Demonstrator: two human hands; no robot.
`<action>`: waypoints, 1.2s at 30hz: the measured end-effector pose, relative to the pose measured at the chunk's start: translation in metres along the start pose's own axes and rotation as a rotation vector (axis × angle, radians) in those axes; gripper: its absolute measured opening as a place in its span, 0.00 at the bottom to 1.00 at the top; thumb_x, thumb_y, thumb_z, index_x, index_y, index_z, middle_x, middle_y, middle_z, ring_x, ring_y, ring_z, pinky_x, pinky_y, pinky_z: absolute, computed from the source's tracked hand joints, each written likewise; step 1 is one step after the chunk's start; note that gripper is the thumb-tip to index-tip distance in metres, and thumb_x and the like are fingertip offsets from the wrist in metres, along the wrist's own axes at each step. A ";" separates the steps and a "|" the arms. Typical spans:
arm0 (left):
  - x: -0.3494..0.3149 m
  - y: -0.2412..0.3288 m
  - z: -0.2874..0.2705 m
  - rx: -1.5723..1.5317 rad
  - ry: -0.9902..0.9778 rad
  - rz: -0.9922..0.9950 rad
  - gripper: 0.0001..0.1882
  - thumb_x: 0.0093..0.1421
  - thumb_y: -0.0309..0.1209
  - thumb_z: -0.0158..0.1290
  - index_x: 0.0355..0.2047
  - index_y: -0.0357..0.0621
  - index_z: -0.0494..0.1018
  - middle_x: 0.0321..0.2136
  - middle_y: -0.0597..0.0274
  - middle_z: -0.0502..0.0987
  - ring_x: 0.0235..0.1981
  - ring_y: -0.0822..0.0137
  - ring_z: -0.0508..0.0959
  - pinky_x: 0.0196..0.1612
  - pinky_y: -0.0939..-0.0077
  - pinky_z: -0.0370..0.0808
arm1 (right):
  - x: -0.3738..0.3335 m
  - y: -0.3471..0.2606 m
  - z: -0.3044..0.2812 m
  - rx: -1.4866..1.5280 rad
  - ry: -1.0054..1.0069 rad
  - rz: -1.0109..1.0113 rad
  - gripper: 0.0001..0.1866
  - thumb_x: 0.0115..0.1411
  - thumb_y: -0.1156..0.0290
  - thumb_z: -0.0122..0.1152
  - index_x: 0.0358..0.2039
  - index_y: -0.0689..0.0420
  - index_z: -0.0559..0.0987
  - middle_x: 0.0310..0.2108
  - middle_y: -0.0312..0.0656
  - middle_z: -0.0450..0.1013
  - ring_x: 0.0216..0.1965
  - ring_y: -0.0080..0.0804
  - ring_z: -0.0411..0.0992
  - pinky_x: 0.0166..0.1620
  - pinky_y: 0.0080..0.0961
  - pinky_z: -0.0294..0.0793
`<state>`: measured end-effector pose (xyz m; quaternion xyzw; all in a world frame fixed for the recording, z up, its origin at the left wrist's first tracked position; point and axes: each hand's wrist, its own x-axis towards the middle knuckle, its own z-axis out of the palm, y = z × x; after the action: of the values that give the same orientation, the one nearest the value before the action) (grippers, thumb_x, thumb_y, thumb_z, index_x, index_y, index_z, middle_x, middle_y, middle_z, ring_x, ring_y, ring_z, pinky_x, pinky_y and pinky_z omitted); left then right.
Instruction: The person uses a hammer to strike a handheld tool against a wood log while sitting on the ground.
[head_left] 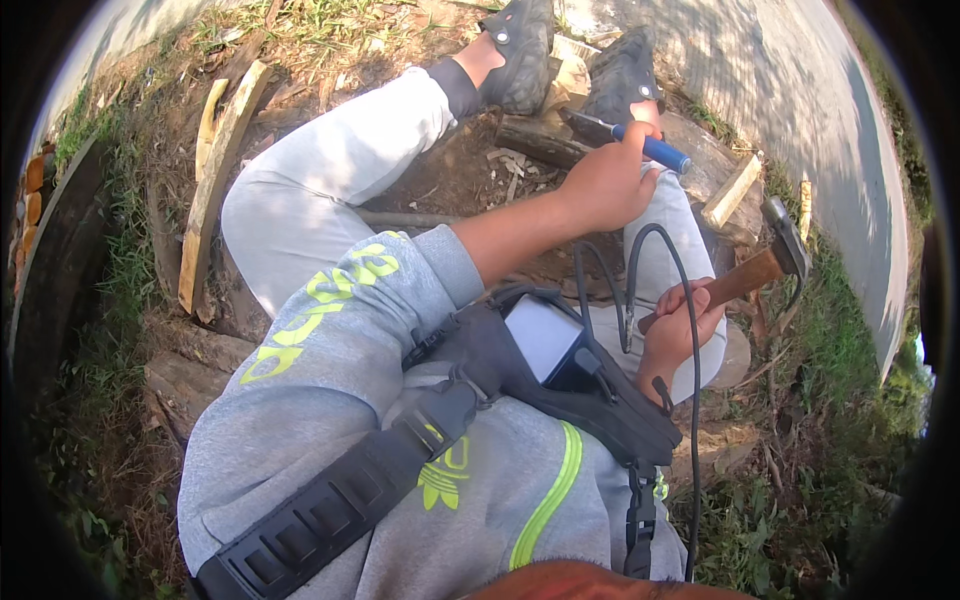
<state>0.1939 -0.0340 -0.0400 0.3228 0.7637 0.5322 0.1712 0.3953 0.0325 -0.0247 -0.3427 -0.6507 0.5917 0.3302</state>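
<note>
My left hand [612, 187] is closed around the blue handle of a chisel [660, 154], its forearm reaching across from the left. The chisel's dark blade points up and left, its tip over or beside a short piece of wood [540, 142] between my feet; whether they touch I cannot tell. Lower and to the right, my right hand [682, 330] grips a hammer [745, 280] by its wooden handle. The hammer's metal head is raised at the far end, to the right of my knee and apart from the chisel.
Long split wood strips [218, 190] lie at the left, and a short wood block [733, 190] at the right. Wood chips [512, 165] are scattered on the soil. A black cable [690, 300] loops from the pouch [610, 400] near my right hand. Pavement [800, 90] runs along the right.
</note>
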 end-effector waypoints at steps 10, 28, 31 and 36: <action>0.001 0.001 -0.001 0.012 -0.049 -0.019 0.27 0.63 0.32 0.56 0.59 0.40 0.58 0.36 0.38 0.82 0.39 0.37 0.83 0.44 0.45 0.78 | 0.005 0.037 -0.018 -0.080 -0.079 -0.033 0.12 0.79 0.61 0.46 0.42 0.57 0.67 0.22 0.32 0.61 0.20 0.17 0.59 0.23 0.16 0.60; 0.005 0.003 -0.001 0.202 -0.027 -0.026 0.24 0.65 0.35 0.55 0.57 0.37 0.64 0.31 0.40 0.83 0.35 0.41 0.85 0.39 0.46 0.80 | 0.019 0.015 -0.016 -0.356 -0.124 0.029 0.12 0.78 0.61 0.49 0.40 0.56 0.70 0.22 0.30 0.63 0.19 0.17 0.59 0.22 0.17 0.59; 0.012 0.021 -0.015 0.412 -0.121 -0.011 0.19 0.66 0.38 0.55 0.51 0.37 0.71 0.28 0.43 0.83 0.32 0.43 0.85 0.34 0.48 0.80 | 0.014 0.006 -0.015 -0.044 -0.045 0.051 0.13 0.78 0.60 0.50 0.40 0.56 0.70 0.22 0.30 0.63 0.19 0.17 0.59 0.23 0.18 0.59; 0.027 0.013 -0.048 0.672 0.161 0.274 0.19 0.63 0.48 0.60 0.38 0.45 0.81 0.24 0.51 0.82 0.29 0.46 0.84 0.31 0.53 0.79 | 0.011 0.031 -0.016 -0.083 -0.148 0.107 0.19 0.77 0.55 0.51 0.41 0.61 0.75 0.23 0.31 0.68 0.22 0.17 0.63 0.26 0.19 0.62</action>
<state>0.1490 -0.0463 -0.0074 0.4175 0.8564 0.2935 -0.0778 0.4043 0.0524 -0.0539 -0.3457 -0.6781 0.6046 0.2346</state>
